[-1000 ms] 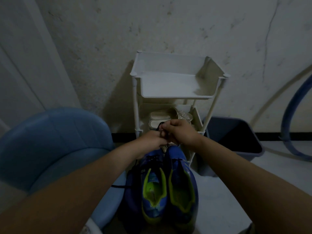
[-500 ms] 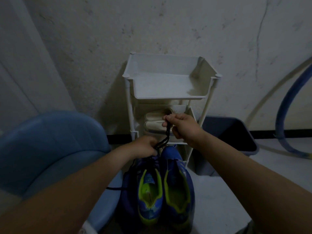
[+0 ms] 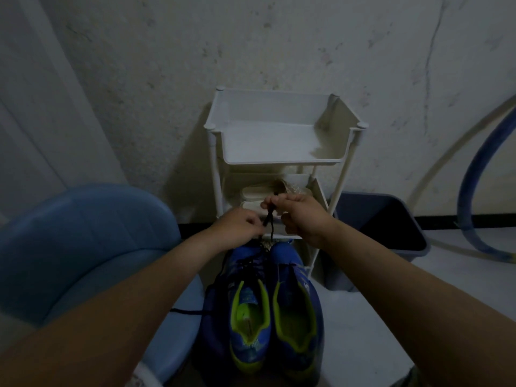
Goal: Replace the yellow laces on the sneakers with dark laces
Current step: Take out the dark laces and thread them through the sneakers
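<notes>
Two blue sneakers with yellow-green linings stand side by side on the floor, the left sneaker point(image 3: 247, 308) and the right sneaker point(image 3: 297, 308), toes pointing away from me. A dark lace point(image 3: 268, 219) rises from the toe end of the left sneaker. My left hand point(image 3: 237, 229) pinches the lace low down, just above the toes. My right hand point(image 3: 298, 216) grips its upper end, holding it taut and raised. Dark lacing runs across the left sneaker's eyelets; another dark lace end trails out to the left on the floor.
A white tiered rack point(image 3: 282, 163) stands against the wall right behind the sneakers, with pale slippers point(image 3: 252, 196) on its lower shelf. A blue plastic chair point(image 3: 78, 247) is at my left, a dark bin point(image 3: 382, 227) at the right, a blue hose point(image 3: 474, 177) beyond.
My hands were together at the toes, then the right hand pulled the dark lace upward. Now both hands sit slightly higher and closer to the rack, with the lace still stretched between them.
</notes>
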Demonstrator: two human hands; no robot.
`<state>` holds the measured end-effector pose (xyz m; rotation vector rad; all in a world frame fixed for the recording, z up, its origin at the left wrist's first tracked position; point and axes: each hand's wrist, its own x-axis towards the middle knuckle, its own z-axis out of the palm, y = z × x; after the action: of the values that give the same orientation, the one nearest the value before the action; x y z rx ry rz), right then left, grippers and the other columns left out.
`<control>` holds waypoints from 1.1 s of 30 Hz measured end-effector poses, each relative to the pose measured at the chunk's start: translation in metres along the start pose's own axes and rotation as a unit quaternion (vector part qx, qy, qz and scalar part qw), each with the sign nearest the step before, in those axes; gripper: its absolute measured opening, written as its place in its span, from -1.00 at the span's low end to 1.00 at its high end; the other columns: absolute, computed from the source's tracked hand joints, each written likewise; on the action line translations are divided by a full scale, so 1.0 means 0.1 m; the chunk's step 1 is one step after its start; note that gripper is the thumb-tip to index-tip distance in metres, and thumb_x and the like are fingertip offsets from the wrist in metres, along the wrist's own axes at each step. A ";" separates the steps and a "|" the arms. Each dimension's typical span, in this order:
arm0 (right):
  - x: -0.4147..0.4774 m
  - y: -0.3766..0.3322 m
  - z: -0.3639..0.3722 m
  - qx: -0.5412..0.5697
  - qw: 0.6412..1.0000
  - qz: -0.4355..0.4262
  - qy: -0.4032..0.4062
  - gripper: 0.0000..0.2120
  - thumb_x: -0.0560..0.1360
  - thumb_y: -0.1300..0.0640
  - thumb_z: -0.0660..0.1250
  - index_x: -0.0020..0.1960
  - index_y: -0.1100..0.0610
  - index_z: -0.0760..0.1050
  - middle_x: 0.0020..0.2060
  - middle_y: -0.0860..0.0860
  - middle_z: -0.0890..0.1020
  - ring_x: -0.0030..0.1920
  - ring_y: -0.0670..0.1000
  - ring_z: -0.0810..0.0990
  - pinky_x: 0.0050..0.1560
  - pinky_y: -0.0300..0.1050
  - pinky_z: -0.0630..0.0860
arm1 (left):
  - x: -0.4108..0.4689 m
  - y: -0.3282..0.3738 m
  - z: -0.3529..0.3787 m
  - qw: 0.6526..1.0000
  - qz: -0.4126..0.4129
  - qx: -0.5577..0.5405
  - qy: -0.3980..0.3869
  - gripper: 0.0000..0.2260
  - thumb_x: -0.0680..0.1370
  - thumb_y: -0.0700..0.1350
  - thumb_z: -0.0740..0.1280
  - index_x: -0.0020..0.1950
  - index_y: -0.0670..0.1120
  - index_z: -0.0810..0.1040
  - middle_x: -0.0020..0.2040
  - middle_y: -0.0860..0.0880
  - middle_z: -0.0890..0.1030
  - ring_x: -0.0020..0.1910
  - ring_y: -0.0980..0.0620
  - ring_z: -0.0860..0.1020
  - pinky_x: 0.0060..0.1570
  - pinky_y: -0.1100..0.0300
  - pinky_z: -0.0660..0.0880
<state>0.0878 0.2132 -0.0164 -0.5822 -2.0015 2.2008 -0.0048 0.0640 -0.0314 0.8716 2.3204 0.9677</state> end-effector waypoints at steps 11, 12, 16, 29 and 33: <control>0.04 0.05 -0.07 0.029 0.999 0.021 0.034 -0.80 0.63 0.11 0.24 0.12 0.19 0.58 -0.03 0.05 0.69 -0.53 -0.10 0.26 -0.53 -0.24 0.22 | -0.09 -0.17 -0.17 0.870 -0.190 0.404 -0.210 -0.71 0.59 -0.20 0.20 0.27 -0.26 0.51 0.12 -0.19 0.53 -0.06 -0.07 0.46 -0.10 0.15 0.42; 0.05 0.06 -0.07 0.017 0.999 0.019 0.039 -0.79 0.62 0.11 0.26 0.12 0.19 0.60 -0.04 0.06 0.68 -0.51 -0.09 0.27 -0.52 -0.24 0.23 | -0.07 -0.21 -0.17 0.875 -0.185 0.400 -0.198 -0.70 0.60 -0.17 0.20 0.27 -0.25 0.51 0.10 -0.17 0.53 -0.04 -0.07 0.49 -0.07 0.15 0.45; 0.03 0.09 -0.04 -0.041 0.999 0.010 0.019 -0.84 0.58 0.14 0.32 0.04 0.16 0.65 -0.12 0.06 0.67 -0.48 -0.05 0.35 -0.49 -0.20 0.25 | 0.03 -0.25 -0.12 0.963 -0.084 0.244 -0.077 -0.67 0.57 -0.18 0.21 0.32 -0.08 0.53 0.29 -0.09 0.53 0.25 -0.07 0.50 0.23 0.14 0.45; 0.04 0.12 0.02 -0.068 0.997 0.029 0.034 -0.82 0.55 0.09 0.37 0.05 0.14 0.67 -0.36 -0.07 0.62 -0.51 -0.13 0.36 -0.54 -0.25 0.27 | -0.02 0.00 0.04 0.991 -0.019 -0.134 -0.008 -0.84 0.56 -0.15 0.37 -0.19 -0.12 0.67 -0.22 -0.06 0.71 -0.29 0.10 0.64 -0.16 0.29 0.54; 0.06 0.12 -0.02 -0.033 0.998 0.035 0.046 -0.83 0.54 0.09 0.39 0.03 0.17 0.66 -0.38 -0.05 0.59 -0.51 -0.09 0.34 -0.52 -0.24 0.22 | 0.01 -0.11 0.00 0.997 -0.062 -0.044 -0.025 -0.87 0.56 -0.12 0.39 -0.13 -0.13 0.66 -0.21 -0.05 0.70 -0.30 0.11 0.62 -0.13 0.28 0.55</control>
<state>0.0855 0.2158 -0.0291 -0.7597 -2.0428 2.1110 -0.0091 0.0586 -0.0395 0.7008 2.2418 0.9772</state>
